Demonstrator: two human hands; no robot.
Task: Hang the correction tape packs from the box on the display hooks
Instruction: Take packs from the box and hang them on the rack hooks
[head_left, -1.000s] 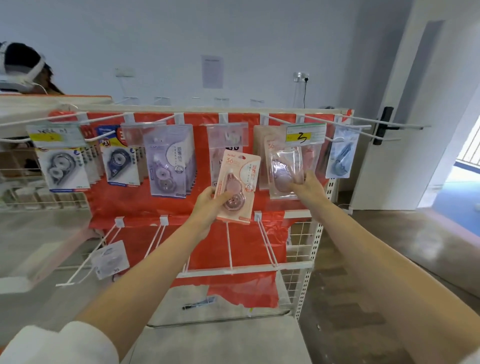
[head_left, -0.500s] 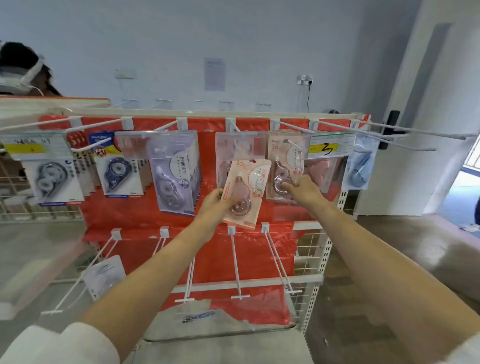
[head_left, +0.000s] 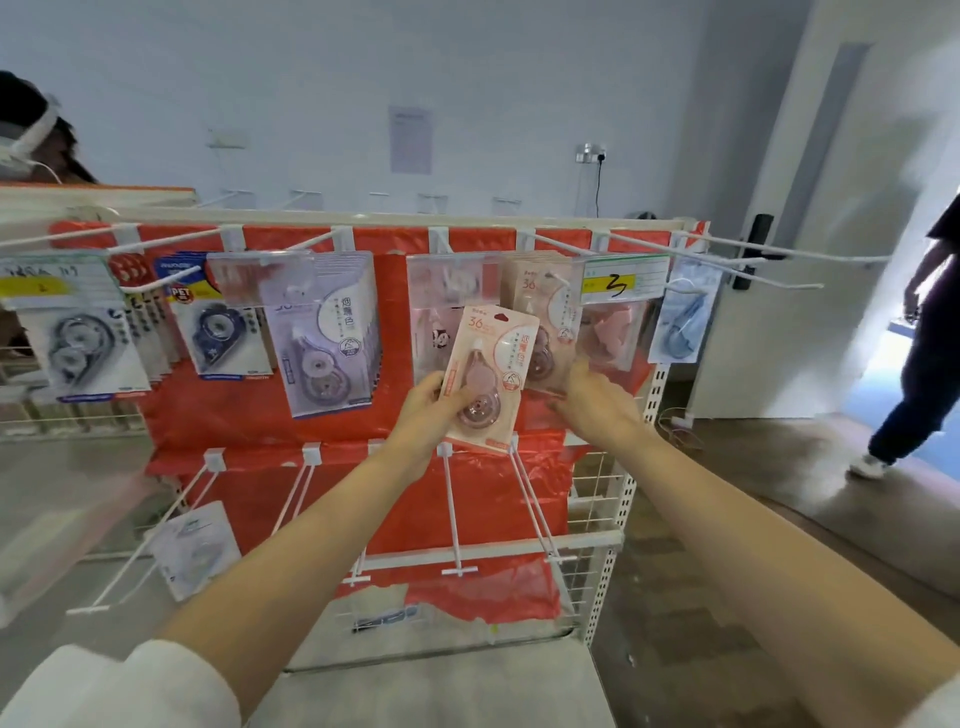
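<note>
My left hand (head_left: 423, 413) grips a pink correction tape pack (head_left: 491, 374) by its lower left edge and holds it upright in front of the red display rack (head_left: 395, 405). Just right of it, a second pink pack (head_left: 550, 312) hangs on a white top-row hook (head_left: 558, 278), in front of more pink packs. My right hand (head_left: 592, 405) pinches that hanging pack's bottom right corner, thumb up beside it and fingers under it. The box is not in view.
Purple packs (head_left: 322, 343), blue packs (head_left: 223, 332), grey packs (head_left: 78, 343) and a light blue pack (head_left: 685, 317) hang along the top row. Bare white hooks (head_left: 452, 509) jut out below. A person (head_left: 914, 353) walks at the right; another person's head (head_left: 31, 135) shows far left.
My right hand has slid its pink pack back along the hook and dropped to its bottom corner. My left hand has kept its pack. A person has walked into view at the right.
</note>
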